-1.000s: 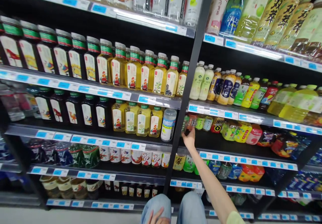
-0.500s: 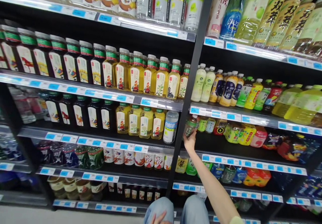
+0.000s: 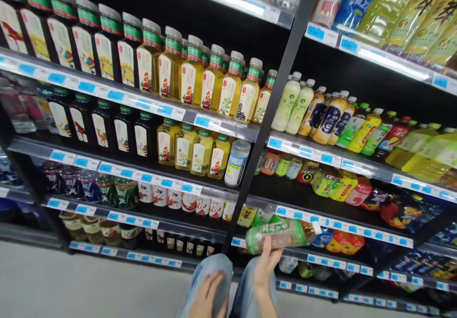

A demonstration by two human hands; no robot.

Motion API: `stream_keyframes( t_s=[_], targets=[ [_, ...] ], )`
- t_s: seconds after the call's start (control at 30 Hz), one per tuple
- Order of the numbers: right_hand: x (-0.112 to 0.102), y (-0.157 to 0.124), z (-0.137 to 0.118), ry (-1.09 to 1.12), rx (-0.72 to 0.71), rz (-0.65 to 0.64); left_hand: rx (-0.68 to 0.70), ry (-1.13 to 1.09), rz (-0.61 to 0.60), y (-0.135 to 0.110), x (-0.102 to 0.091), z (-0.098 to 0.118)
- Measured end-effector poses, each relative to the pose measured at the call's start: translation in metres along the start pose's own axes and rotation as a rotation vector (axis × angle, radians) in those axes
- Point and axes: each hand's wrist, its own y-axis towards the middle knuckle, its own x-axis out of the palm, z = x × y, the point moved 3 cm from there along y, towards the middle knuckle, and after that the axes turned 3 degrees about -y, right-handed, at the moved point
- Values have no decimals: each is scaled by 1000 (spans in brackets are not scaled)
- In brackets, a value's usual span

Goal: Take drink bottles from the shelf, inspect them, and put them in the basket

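A drink bottle [image 3: 276, 236] with a green label and a white cap lies nearly level in front of the shelves, its cap end pointing right. My right hand [image 3: 266, 265] is closed around it from below, above my right knee. The label's print is blurred. My left hand [image 3: 210, 295] rests on my left knee with its fingers stretched out and holds nothing. Behind the bottle, small drinks on the lower right shelf are partly covered.
Shelves of bottles rise in front of me, parted by a dark upright post [image 3: 266, 132]. Yellow tea bottles [image 3: 191, 82] stand left of it, pale green bottles [image 3: 298, 106] right of it. Price-tag rails [image 3: 314, 222] jut out along the shelf edges. Grey floor [image 3: 89, 280] lies below left.
My right hand has drawn the bottle out from the shelf, down and toward me, and it now lies sideways. My left hand stays on the knee, showing more. The view has tilted lower.
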Motion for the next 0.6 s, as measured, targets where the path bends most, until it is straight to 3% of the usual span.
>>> stream_keyframes(
  t_s=[0.07, 0.13, 0.27, 0.37, 0.47, 0.6],
  targets=[
    [-24, -38, 31, -61, 69, -54, -85, -47, 3, 0, -7, 14],
    [-45, -69, 54, -100, 129, -115, -99, -119, -96, -2, -12, 31],
    [-75, -108, 74, -120, 236, -213, -40, -179, -480, -9, -15, 59],
    [-84, -120, 77, -83, 332, -249, -106, -138, -720, -16, -16, 64],
    [-84, -122, 80, -85, 397, -312, -201, -80, -779, -19, -15, 59],
    [-79, -121, 81, -134, 348, -415, -207, -3, -758, -23, -11, 49]
  ],
)
